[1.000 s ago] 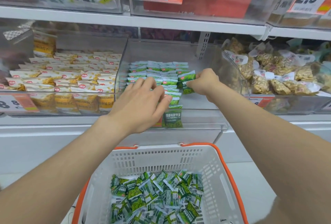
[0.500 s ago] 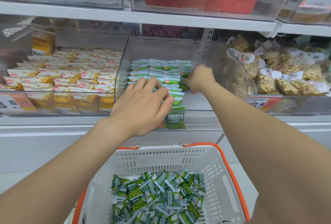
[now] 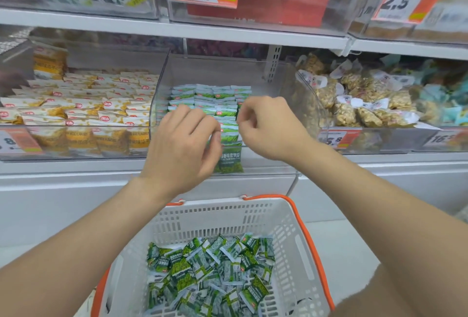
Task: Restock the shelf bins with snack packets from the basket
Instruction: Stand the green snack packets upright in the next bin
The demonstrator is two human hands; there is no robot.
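Curling fingers at green packets (image 3: 229,137) between them, left hand (image 3: 182,152) and right hand (image 3: 271,126) are hovering over bin (image 3: 228,68); grip unclear; basket (image 3: 217,218) sitting below.

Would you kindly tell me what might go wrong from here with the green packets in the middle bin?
The row of small green snack packets has nothing bracing its right side in the clear plastic bin, so it may slump sideways when the left hand and right hand withdraw. Both hands crowd one spot and could knock packets askew.
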